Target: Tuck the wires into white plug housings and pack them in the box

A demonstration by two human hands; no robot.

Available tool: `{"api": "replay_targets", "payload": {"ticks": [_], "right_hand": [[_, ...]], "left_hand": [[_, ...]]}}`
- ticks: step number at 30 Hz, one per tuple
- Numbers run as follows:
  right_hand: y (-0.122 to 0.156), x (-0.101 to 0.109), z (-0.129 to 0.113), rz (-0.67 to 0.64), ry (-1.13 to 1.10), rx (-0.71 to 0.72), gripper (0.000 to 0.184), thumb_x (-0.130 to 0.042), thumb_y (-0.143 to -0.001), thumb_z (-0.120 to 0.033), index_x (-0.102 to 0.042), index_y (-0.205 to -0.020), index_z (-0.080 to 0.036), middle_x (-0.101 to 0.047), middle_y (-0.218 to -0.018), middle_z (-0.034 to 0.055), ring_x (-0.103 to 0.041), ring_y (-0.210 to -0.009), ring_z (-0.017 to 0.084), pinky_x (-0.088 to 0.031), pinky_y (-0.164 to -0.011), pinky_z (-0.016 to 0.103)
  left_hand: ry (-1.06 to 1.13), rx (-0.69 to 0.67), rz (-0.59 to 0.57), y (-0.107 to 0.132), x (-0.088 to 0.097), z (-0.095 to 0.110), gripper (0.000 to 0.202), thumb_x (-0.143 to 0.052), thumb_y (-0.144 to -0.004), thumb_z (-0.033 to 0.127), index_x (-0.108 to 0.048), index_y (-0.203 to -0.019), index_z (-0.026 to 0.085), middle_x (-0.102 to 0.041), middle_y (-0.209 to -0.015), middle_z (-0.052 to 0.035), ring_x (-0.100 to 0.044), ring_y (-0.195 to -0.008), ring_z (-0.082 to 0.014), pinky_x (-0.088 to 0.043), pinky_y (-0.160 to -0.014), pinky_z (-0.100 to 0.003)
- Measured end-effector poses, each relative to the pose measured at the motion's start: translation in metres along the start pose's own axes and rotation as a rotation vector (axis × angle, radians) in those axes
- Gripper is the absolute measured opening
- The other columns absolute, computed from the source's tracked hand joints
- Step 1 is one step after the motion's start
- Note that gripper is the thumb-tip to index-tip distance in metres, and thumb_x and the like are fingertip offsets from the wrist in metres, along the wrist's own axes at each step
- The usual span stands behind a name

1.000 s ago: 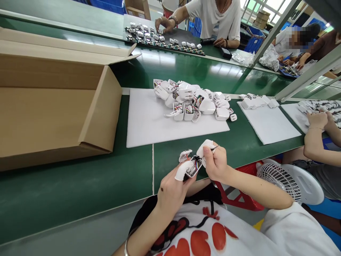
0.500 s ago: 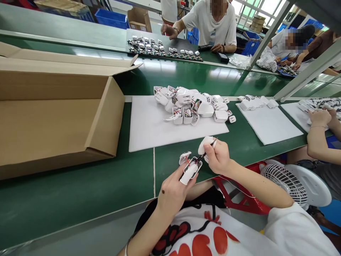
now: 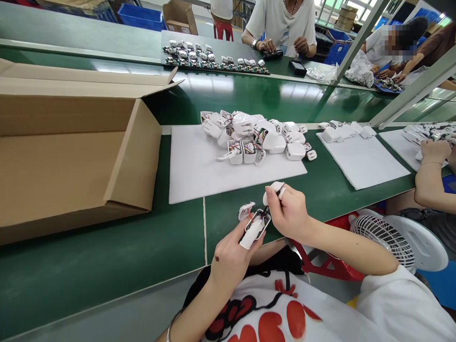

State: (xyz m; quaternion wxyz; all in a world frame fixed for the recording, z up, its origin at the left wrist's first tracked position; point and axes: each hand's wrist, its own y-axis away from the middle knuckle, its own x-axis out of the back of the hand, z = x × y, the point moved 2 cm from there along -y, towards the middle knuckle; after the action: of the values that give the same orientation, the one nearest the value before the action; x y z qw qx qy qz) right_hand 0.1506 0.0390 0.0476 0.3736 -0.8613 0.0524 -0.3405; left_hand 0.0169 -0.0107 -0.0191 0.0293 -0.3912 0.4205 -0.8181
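My left hand (image 3: pixel 231 254) is closed around a white plastic housing (image 3: pixel 254 232), its open end facing up and away from me. Dark and red wires show inside that opening. A small white plastic piece (image 3: pixel 246 210) hangs by a red wire at the housing's left side. My right hand (image 3: pixel 290 211), fingers pinched, grips a white rounded plastic cover (image 3: pixel 273 190) just above the housing. Something thin and dark runs from these fingers down to the opening; whether it is a tool or a wire I cannot tell.
Beyond my hands, a heap of white housings with coloured wires (image 3: pixel 249 137) lies on a white foam sheet (image 3: pixel 192 183). A large open cardboard box (image 3: pixel 133 156) stands left. More white parts (image 3: pixel 347 131) lie right, beside a co-worker's hand (image 3: pixel 434 151). A white fan (image 3: pixel 384 237) is below.
My right hand has shifted slightly left and tilted, bringing the white cover nearer the housing. The dark tip above the right fingers is less visible. My left hand has barely moved.
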Motion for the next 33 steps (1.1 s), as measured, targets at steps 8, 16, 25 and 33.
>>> {"api": "replay_targets", "payload": {"ticks": [8, 16, 25, 33], "right_hand": [[0.008, 0.002, -0.001, 0.002, -0.006, 0.108, 0.03, -0.038, -0.094, -0.015, -0.044, -0.065, -0.02, -0.048, -0.053, -0.0005, -0.046, -0.049, 0.013, -0.037, -0.047, 0.025], [0.021, -0.006, 0.003, 0.054, 0.033, 0.1, 0.031, -0.035, -0.095, -0.017, -0.044, -0.065, -0.02, -0.047, -0.053, 0.0001, -0.044, -0.049, 0.013, -0.036, -0.046, 0.026], [0.003, 0.001, 0.001, 0.029, -0.004, 0.129, 0.034, -0.036, -0.096, -0.018, -0.04, -0.063, -0.021, -0.045, -0.051, -0.0007, -0.042, -0.048, 0.012, -0.034, -0.044, 0.025], [0.008, 0.009, 0.0, -0.025, -0.046, 0.213, 0.034, -0.035, -0.096, -0.018, -0.043, -0.064, -0.02, -0.053, -0.054, 0.0022, -0.048, -0.052, 0.012, -0.038, -0.045, 0.023]], "left_hand": [[0.0, 0.006, 0.009, 0.003, -0.001, -0.001, 0.025, -0.061, -0.084, 0.016, -0.058, -0.11, 0.014, -0.07, -0.097, -0.0093, -0.07, -0.082, -0.0191, -0.055, -0.07, -0.023], [0.003, -0.009, 0.022, 0.003, -0.002, -0.001, 0.022, -0.062, -0.084, 0.016, -0.06, -0.105, 0.013, -0.07, -0.094, -0.0094, -0.07, -0.081, -0.019, -0.055, -0.07, -0.023], [0.009, -0.001, 0.03, 0.002, -0.002, -0.002, 0.021, -0.063, -0.084, 0.016, -0.061, -0.103, 0.011, -0.07, -0.095, -0.0106, -0.069, -0.082, -0.0193, -0.055, -0.07, -0.024], [0.019, -0.011, 0.042, 0.004, -0.002, -0.002, 0.015, -0.062, -0.084, 0.016, -0.062, -0.099, 0.012, -0.07, -0.096, -0.0101, -0.069, -0.083, -0.0187, -0.055, -0.071, -0.023]]}}
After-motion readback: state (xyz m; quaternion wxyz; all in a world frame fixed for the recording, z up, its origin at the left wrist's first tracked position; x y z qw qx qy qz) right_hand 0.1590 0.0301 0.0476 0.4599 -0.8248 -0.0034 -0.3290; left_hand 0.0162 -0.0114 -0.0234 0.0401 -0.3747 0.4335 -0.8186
